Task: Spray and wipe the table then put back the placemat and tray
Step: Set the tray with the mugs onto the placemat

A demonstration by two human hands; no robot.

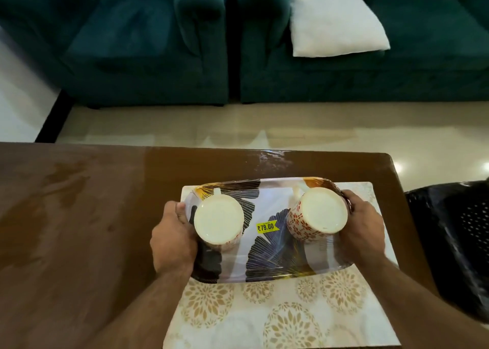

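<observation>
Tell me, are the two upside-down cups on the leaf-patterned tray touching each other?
Apart. The head view shows the left upside-down cup and the right red-flowered cup with bare leaf-patterned tray between them.

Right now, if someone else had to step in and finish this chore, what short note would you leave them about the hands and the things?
Left hand grips the tray's left end; right hand grips its right end.
The tray carries two upside-down mugs and is over the placemat, which lies on the table.
Done, it seems: the table shows damp streaks, and the placemat is back.
Left: set the tray down fully and let go. Whether it already rests on the mat is unclear.
</observation>
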